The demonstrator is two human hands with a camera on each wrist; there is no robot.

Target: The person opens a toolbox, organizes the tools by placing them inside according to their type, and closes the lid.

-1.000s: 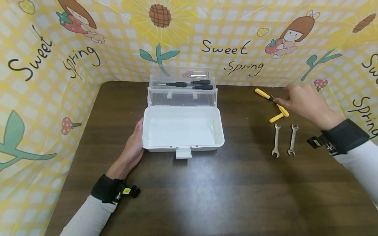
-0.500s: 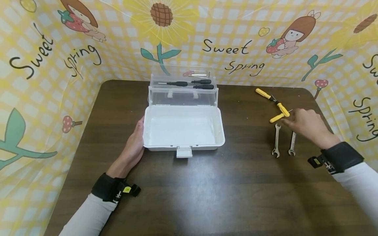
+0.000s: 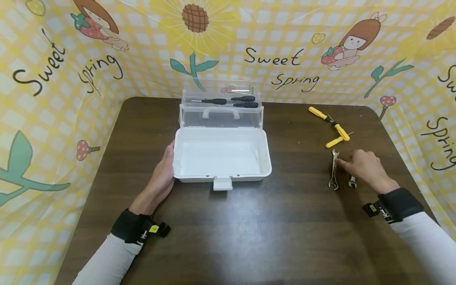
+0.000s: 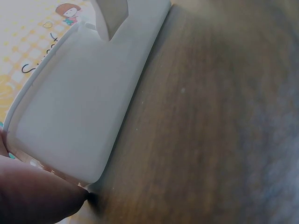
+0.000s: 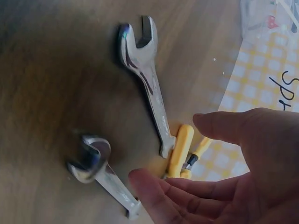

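My left hand [image 3: 162,174] rests against the left side of a white toolbox [image 3: 222,179]; in the left wrist view a digit lies along the box's end wall [image 4: 70,116]. On the right, my right hand [image 3: 367,168] hovers over two open-ended wrenches. The left wrench [image 3: 333,170] shows almost whole beside the thumb, while the hand covers the upper part of the right wrench [image 3: 352,182]. In the right wrist view, thumb and fingers are spread apart with nothing between them, and both wrenches [image 5: 152,86] lie on the table.
Yellow-handled screwdrivers [image 3: 334,142] lie beyond the wrenches. The toolbox's clear lid [image 3: 221,118] is raised at the back, with black-handled screwdrivers [image 3: 213,101] in its upper tray. A patterned yellow cloth [image 3: 285,23] hangs behind the brown table [image 3: 249,237].
My right hand has moved from beside the yellow screwdrivers toward the front of the table, to above the wrenches. The left hand has stayed on the toolbox.
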